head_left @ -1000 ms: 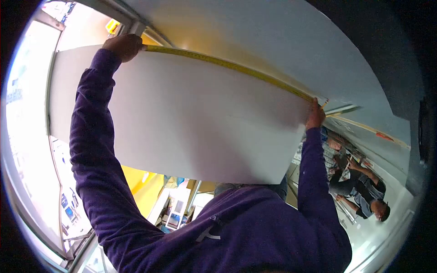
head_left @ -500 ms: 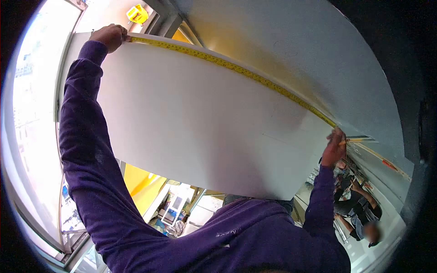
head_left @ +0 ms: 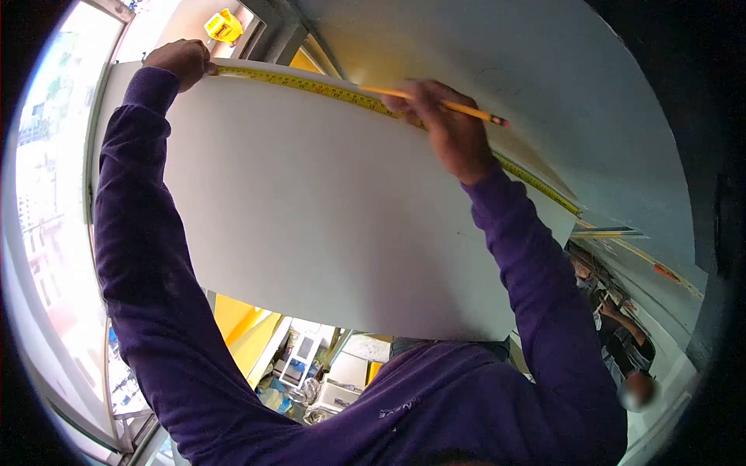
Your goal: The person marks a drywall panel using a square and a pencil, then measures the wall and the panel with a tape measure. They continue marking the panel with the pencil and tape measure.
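Note:
A yellow tape measure blade runs along the far edge of a large white board, from upper left to the right corner. At the board's upper left corner, my left hand is closed on the blade's end. My right hand holds a yellow pencil with a pink eraser, its point aimed left above the blade. That hand hides part of the tape behind it. The tape's far right end lies at the board's right corner.
A grey wall rises along the board's far side. A yellow case sits at upper left by a bright window. Tools and boxes lie below. At lower right is another person.
My right hand has moved from the board's right corner leftward and up to the middle of the tape, with the pencil in it. My left hand stays at its corner.

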A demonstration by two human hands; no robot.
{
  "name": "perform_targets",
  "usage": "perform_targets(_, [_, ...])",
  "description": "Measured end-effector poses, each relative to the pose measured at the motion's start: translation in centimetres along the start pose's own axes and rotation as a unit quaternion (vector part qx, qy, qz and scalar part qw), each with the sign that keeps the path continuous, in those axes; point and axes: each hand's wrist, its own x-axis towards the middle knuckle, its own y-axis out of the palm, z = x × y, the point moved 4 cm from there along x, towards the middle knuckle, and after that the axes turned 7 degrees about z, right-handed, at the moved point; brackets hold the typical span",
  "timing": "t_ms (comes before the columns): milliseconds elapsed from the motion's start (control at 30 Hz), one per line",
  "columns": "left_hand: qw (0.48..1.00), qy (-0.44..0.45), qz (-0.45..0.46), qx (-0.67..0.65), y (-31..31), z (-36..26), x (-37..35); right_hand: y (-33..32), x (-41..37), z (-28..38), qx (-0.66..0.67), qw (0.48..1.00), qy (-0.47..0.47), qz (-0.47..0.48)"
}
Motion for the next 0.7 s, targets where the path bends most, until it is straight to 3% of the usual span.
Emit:
perform_targets(133, [1.000, 0.001, -0.002, -0.003, -0.6, -0.4, -0.5, 1.6, 2.4, -2.1, -0.072, 0.997, 0.006, -0.030])
perform_targets(233, [0.999, 0.028, 0.006, 0.022, -0.4, -0.3, 0.3, 2.5, 3.4, -3.0, -0.014, 0.999, 0.002, -0.031])
perform_targets(333, [0.999, 0.027, 0.012, 0.018, -0.9, -0.5, 0.4, 2.9, 4.0, -4.1, -0.046, 0.996, -0.060, -0.044])
perform_targets(700, [0.999, 0.032, 0.008, -0.028, -1.1, -0.5, 0.8, 3.0, 3.7, -3.7, -0.115, 0.985, -0.105, -0.079])
